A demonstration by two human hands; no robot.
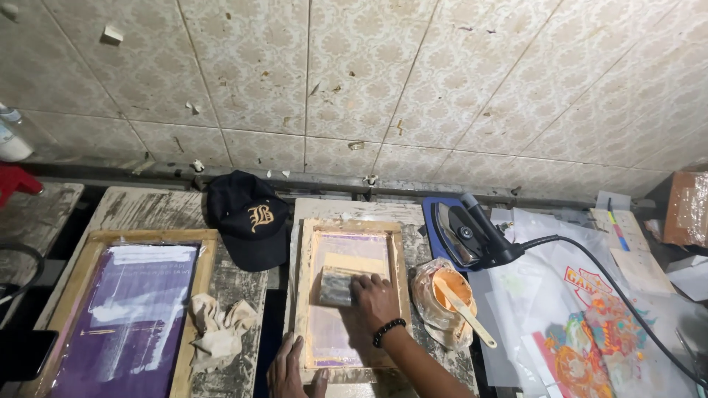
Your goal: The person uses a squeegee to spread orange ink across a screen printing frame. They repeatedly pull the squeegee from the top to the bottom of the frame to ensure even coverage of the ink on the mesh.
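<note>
— What is the person's right hand (374, 298) doing?

— It is clenched over the near right end of a small squeegee (336, 287), pressing it flat onto the mesh of a wooden screen frame (303, 295). The squeegee lies about in the middle of that frame, with pale orange ink spread on the mesh just beyond it. A dark bead bracelet (389, 332) sits on the wrist.

— And the left hand (290, 371)?

— It lies flat on the near left corner of the same frame, fingers spread and released, touching the wood and holding nothing.

— Where does the frame sit?

— On a worn, paint-streaked table (140, 206) in the middle of the scene, below a tiled wall (354, 74).

— What is around it?

— Just right of the frame stands a tub of orange ink (442, 298) wrapped in clear plastic, with a pale stick (466, 313) leaning in it. Farther right and toward the wall, an iron (464, 236) rests on its side on a blue pad, its black cord (627, 302) running to the near right over printed transfer sheets (582, 339). To the left of the frame, a black cap (247, 217) lies at the far side of the table, and a crumpled cloth (219, 328) lies nearer. Well to the left, a larger screen frame (125, 309) with a purple mesh rests flat.
</note>
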